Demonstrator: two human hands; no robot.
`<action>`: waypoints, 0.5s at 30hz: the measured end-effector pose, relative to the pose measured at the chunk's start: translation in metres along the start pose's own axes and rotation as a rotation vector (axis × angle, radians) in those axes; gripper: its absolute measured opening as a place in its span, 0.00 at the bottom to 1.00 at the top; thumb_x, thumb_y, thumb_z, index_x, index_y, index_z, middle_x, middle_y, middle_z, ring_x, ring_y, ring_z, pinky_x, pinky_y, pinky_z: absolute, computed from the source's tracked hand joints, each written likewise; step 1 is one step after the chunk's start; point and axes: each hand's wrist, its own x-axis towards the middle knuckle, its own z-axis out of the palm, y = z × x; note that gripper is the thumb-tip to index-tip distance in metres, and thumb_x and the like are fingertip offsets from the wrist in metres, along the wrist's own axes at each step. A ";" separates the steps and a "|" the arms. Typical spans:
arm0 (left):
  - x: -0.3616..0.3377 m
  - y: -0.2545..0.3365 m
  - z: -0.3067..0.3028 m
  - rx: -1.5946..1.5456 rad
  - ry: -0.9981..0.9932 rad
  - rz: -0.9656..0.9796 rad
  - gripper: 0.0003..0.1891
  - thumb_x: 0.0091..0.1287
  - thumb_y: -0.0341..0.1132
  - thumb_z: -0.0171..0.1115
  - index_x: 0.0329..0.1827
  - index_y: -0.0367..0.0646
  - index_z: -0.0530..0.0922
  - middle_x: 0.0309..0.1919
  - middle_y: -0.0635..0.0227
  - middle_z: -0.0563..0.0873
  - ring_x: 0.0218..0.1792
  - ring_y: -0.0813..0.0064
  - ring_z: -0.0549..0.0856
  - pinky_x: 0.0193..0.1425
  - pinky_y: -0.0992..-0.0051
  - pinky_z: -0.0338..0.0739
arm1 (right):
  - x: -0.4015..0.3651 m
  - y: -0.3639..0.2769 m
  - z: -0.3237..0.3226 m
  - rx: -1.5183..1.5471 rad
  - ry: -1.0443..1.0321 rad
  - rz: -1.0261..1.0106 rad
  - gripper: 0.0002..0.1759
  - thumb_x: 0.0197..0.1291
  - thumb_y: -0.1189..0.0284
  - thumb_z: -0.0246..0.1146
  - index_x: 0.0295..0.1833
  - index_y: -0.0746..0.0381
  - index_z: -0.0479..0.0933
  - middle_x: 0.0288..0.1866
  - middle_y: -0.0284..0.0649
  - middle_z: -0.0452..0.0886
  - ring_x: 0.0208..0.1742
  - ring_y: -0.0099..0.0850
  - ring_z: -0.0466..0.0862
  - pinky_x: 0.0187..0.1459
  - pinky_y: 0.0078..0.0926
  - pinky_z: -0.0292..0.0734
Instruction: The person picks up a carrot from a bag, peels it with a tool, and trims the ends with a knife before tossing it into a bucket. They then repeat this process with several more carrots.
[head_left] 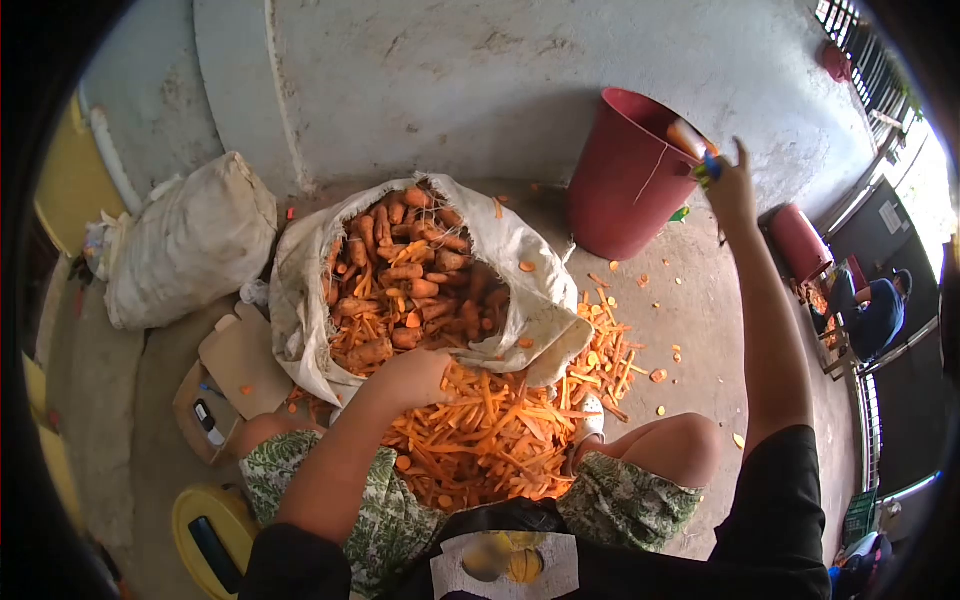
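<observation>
My right hand [733,192] is raised at the rim of a tall red bucket [620,180], one finger stretched up. It is closed on a small blue and yellow-green tool [708,170], whose working end is not clear. A blurred orange and whitish piece [688,138] shows against the bucket's inner wall beside it. My left hand [422,376] is low at the front lip of an open white sack [300,300], over a heap of carrot peels [490,430]; its fingertips are hidden. Whole carrots [425,270] fill the sack, some peels among them.
A full white sack [195,245] stands at the left. Near my left knee are an open cardboard box [240,365] and a yellow lid [210,535]. Scattered peels and slices lie right of the heap. Far right, a person [875,315] sits near another red bucket [800,243].
</observation>
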 end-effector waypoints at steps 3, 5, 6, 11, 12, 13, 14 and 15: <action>0.003 0.000 -0.003 0.014 -0.063 -0.054 0.25 0.56 0.46 0.61 0.52 0.42 0.70 0.44 0.60 0.78 0.45 0.63 0.78 0.46 0.65 0.73 | 0.005 -0.008 -0.028 0.120 0.124 0.064 0.09 0.58 0.71 0.55 0.37 0.64 0.77 0.39 0.48 0.77 0.35 0.34 0.80 0.40 0.29 0.74; 0.004 -0.003 -0.002 0.023 -0.062 -0.070 0.25 0.56 0.46 0.61 0.52 0.42 0.70 0.43 0.60 0.78 0.44 0.63 0.78 0.45 0.65 0.73 | -0.018 -0.040 -0.030 0.555 0.024 0.362 0.10 0.60 0.72 0.53 0.36 0.64 0.78 0.39 0.46 0.78 0.36 0.30 0.80 0.39 0.27 0.74; 0.004 -0.002 -0.003 0.014 -0.060 -0.056 0.25 0.56 0.46 0.61 0.52 0.42 0.70 0.42 0.59 0.78 0.44 0.63 0.78 0.45 0.65 0.73 | -0.035 -0.038 -0.018 0.643 -0.134 0.302 0.10 0.60 0.73 0.52 0.35 0.66 0.78 0.36 0.43 0.79 0.36 0.28 0.80 0.38 0.26 0.74; 0.008 0.000 0.004 0.083 -0.014 0.002 0.20 0.58 0.45 0.60 0.44 0.38 0.71 0.37 0.59 0.79 0.40 0.63 0.79 0.43 0.65 0.74 | -0.136 -0.080 0.021 0.794 -0.569 0.461 0.10 0.56 0.75 0.57 0.42 0.67 0.75 0.42 0.46 0.76 0.40 0.32 0.78 0.42 0.27 0.72; 0.013 -0.002 0.009 0.095 -0.032 0.003 0.20 0.58 0.46 0.59 0.45 0.38 0.71 0.38 0.60 0.80 0.40 0.63 0.79 0.43 0.65 0.74 | -0.139 -0.098 0.007 0.741 -0.694 0.450 0.11 0.55 0.73 0.58 0.41 0.68 0.76 0.46 0.48 0.75 0.42 0.35 0.78 0.44 0.29 0.71; 0.019 -0.005 0.013 0.107 -0.049 0.005 0.21 0.59 0.46 0.58 0.46 0.38 0.72 0.38 0.60 0.80 0.40 0.63 0.80 0.43 0.66 0.74 | -0.149 -0.108 0.002 0.784 -0.664 0.434 0.13 0.55 0.71 0.59 0.43 0.69 0.75 0.48 0.49 0.74 0.44 0.36 0.77 0.46 0.30 0.70; 0.023 -0.008 0.017 0.107 -0.053 -0.001 0.21 0.59 0.46 0.58 0.46 0.38 0.72 0.38 0.60 0.80 0.40 0.63 0.80 0.43 0.66 0.74 | -0.158 -0.115 0.001 0.779 -0.678 0.429 0.14 0.55 0.70 0.59 0.43 0.69 0.75 0.48 0.49 0.74 0.45 0.38 0.77 0.47 0.30 0.69; 0.027 -0.011 0.021 0.080 -0.050 0.013 0.21 0.59 0.47 0.58 0.47 0.38 0.71 0.39 0.60 0.80 0.39 0.63 0.80 0.42 0.66 0.74 | -0.164 -0.119 0.001 0.773 -0.692 0.424 0.15 0.56 0.69 0.58 0.44 0.68 0.74 0.48 0.49 0.74 0.46 0.39 0.76 0.48 0.30 0.69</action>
